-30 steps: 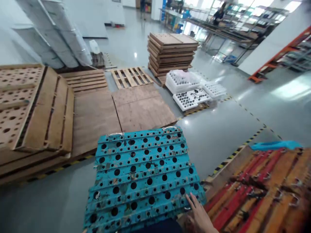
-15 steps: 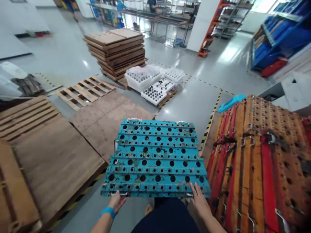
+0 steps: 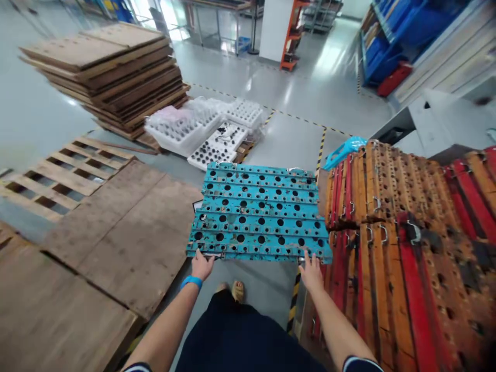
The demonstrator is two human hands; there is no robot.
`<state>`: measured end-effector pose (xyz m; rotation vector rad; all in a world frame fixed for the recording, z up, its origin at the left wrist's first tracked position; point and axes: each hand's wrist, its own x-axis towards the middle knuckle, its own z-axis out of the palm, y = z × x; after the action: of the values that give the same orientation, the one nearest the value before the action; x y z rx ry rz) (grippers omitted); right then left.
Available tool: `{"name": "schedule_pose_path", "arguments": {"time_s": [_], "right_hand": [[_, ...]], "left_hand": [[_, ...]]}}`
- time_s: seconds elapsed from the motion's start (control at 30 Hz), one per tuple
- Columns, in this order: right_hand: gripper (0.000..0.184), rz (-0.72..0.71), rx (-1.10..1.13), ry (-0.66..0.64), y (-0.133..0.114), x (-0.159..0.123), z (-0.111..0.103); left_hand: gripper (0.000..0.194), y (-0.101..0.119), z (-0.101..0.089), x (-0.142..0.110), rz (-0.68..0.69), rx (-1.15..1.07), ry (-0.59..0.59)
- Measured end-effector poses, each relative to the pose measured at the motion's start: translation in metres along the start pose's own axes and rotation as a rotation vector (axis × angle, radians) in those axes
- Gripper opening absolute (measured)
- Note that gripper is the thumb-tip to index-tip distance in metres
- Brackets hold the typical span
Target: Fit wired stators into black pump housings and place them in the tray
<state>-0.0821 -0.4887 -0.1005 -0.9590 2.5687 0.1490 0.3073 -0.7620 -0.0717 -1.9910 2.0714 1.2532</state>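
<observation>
A teal panel (image 3: 261, 206) with rows of round holes, raised ribs and chipped paint lies level in front of me. It has metal handles on its near and far edges. My left hand (image 3: 202, 265), with a blue band at the wrist, is closed at the handle on the near left edge. At the near right corner, my right hand (image 3: 311, 271) grips the edge by the other handle, some fingers reaching over the top. Both palms are hidden. What supports the panel underneath cannot be made out.
Orange and red perforated panels (image 3: 387, 206) with handles are stacked close on my right. Wooden boards (image 3: 143, 227) lie to the left, beside a slatted pallet (image 3: 73, 170). Beyond stand a board stack (image 3: 116, 77) and white foam trays (image 3: 213, 147) of small parts. Striped tape (image 3: 294, 305) marks the floor.
The view has turned right and down, and the teal panel now appears farther from my body. My hands have stayed at its near edge, and my feet show more clearly below.
</observation>
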Motion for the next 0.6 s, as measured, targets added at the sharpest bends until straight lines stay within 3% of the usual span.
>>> {"name": "schedule_pose_path", "arguments": {"time_s": [0.17,0.33,0.47,0.6], "right_hand": [[0.067,0.059,0.056,-0.029,-0.017,0.081,-0.037],[0.070,0.140,0.133,-0.037,-0.011,0.171,-0.088],[0.058,0.222,0.218,0.070,0.000,0.229,-0.124],[0.047,0.250,0.327,0.200,0.002,0.279,-0.145]], "left_hand": [[0.046,0.072,-0.001,0.065,0.232,0.322,0.069],[0.043,0.136,-0.012,0.125,0.375,0.525,0.023],[0.044,0.182,-0.011,0.155,0.385,0.610,-0.035],[0.047,0.218,-0.001,0.161,0.320,0.634,-0.097]]}}
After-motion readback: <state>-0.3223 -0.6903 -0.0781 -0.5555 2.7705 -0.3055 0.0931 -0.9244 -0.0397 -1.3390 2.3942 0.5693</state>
